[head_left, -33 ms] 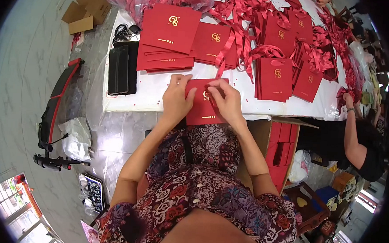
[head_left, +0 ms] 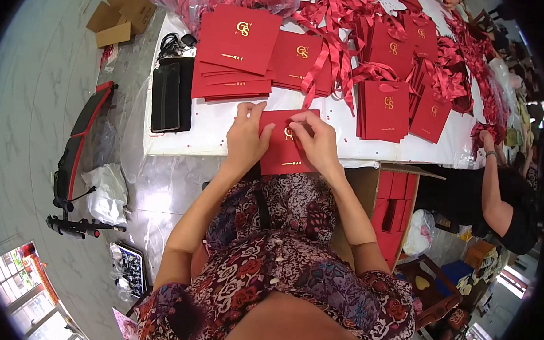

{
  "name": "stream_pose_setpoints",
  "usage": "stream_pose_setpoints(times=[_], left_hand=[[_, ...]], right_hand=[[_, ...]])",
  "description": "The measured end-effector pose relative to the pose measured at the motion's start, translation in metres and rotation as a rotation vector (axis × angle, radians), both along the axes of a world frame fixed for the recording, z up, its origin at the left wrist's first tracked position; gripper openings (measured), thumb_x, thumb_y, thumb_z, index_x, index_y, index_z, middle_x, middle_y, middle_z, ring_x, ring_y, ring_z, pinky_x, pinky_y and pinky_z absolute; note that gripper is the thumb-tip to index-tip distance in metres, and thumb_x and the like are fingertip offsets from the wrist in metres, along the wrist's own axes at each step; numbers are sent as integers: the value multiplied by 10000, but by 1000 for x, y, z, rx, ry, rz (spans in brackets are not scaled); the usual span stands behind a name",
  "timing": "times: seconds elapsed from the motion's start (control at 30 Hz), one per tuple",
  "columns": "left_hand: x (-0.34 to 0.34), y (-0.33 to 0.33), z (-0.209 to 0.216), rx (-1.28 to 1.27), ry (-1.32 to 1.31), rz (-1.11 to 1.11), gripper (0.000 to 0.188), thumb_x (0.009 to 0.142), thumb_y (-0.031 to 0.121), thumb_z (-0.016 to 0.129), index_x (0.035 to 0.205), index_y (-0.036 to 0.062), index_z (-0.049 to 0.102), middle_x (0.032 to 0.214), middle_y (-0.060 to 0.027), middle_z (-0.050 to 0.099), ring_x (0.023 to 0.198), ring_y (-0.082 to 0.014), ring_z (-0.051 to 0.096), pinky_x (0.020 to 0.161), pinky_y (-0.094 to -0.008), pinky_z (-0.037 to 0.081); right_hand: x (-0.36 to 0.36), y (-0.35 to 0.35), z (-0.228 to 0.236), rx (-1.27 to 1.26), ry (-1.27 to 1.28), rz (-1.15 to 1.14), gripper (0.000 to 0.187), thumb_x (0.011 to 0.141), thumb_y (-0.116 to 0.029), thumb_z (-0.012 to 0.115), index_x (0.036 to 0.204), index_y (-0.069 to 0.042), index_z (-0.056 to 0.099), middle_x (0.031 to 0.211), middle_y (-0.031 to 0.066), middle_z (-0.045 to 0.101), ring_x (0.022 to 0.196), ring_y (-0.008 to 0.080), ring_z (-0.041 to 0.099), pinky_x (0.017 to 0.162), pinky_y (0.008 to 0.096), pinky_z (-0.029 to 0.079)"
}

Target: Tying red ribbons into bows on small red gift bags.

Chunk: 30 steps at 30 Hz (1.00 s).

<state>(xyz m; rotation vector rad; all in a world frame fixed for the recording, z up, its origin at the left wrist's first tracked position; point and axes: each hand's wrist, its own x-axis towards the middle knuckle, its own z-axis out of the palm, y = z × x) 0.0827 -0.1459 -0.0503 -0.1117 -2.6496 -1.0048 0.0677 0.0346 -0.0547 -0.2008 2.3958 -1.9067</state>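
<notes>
A flat red paper bag (head_left: 280,151) with a gold emblem lies at the table's front edge, its lower part reaching over my lap. My left hand (head_left: 247,135) grips its left edge, thumb on the front and fingers bent at the upper corner. Over the upper right part of the bag is my right hand (head_left: 317,138), its thumb and forefinger pinched together near the emblem. Whatever is between those fingertips is too small to make out. Just beyond my hands sits a stack of similar red bags (head_left: 229,44), with another pile (head_left: 290,63) beside it.
Finished-looking bags with ribbon handles (head_left: 382,120) stand at the right, near loose red ribbons (head_left: 329,25). A black phone case (head_left: 168,97) lies on the white table (head_left: 206,139) at left. An open carton (head_left: 396,201) holds red items; a co-worker's arm (head_left: 494,188) is at far right.
</notes>
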Motion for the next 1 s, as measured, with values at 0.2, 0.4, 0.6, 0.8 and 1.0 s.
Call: stream_pose_setpoints(times=[0.2,0.4,0.6,0.8,1.0], left_hand=[[-3,-1,-12,12,-41,-127,431,783,116,776,1170,42,602,1081,-160,553,916,-382,631,754,-426,534],[-7,5,-6,-56,35,-160,331,769,28,725,1074,32,595,1010,-157,548,891,-370,609,734,-434,520],[-11,7,-4,-110,38,-230,143,818,25,647,943,35,577,921,-136,571,884,-350,601,720,-421,503],[-11,8,-9,133,-26,-231,102,829,7,616,917,28,568,829,-158,617,821,-364,616,710,-434,496],[-14,0,-6,271,-201,-270,95,842,35,636,910,24,570,797,-166,645,779,-367,649,685,-432,508]], right_hand=[[-1,-9,-12,233,140,5,109,852,-96,705,927,-25,670,807,122,679,721,258,678,652,359,524],[-5,-15,-14,321,196,-27,113,813,-125,723,868,-37,678,752,110,661,678,268,659,616,384,510],[-8,-19,-6,254,83,-74,131,775,-119,720,793,-1,665,658,114,649,613,266,653,589,381,519],[-4,-21,-8,435,197,-44,134,798,-124,726,825,-2,676,702,112,677,633,194,660,610,329,518],[-5,-14,5,286,24,32,148,820,-105,716,883,10,647,777,142,690,676,246,682,638,344,534]])
